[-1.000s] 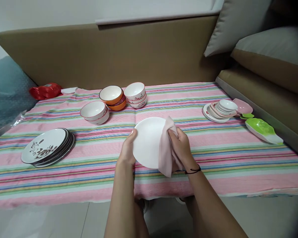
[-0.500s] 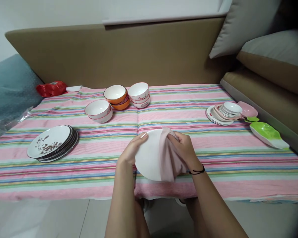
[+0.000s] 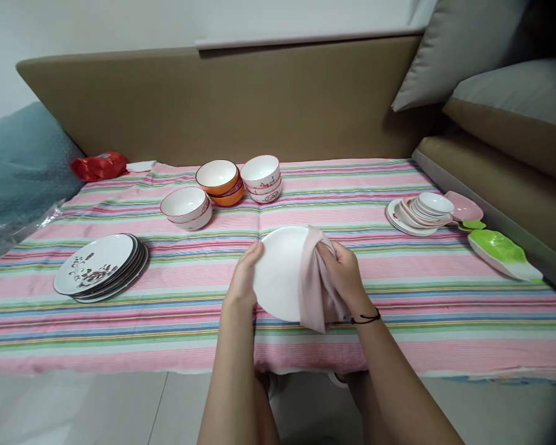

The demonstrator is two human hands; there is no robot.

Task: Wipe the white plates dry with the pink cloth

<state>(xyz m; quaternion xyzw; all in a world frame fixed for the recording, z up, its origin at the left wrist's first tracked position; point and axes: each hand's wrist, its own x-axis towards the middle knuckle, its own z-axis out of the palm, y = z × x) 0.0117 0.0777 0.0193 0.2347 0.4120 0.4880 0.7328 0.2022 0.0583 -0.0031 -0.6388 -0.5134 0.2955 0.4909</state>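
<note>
Above the striped desk [image 3: 398,290], your left hand [image 3: 245,278] grips the white plate [image 3: 280,272] by its left rim, tilted toward you, while your right hand [image 3: 345,278] presses a pink cloth [image 3: 311,290] against its right side.

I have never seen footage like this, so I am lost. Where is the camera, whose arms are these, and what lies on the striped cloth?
No machine here: a camera worn on a person's head looks down at their own bare arms. The left hand grips the edge of a round white plate, tilted up above the pink striped tablecloth. The right hand presses a pale pink cloth against the plate's right side. On the tablecloth lie a stack of flower-patterned plates at left, stacked white and orange bowls behind, and small white saucers, a pink dish and a green leaf-shaped dish at right.
</note>
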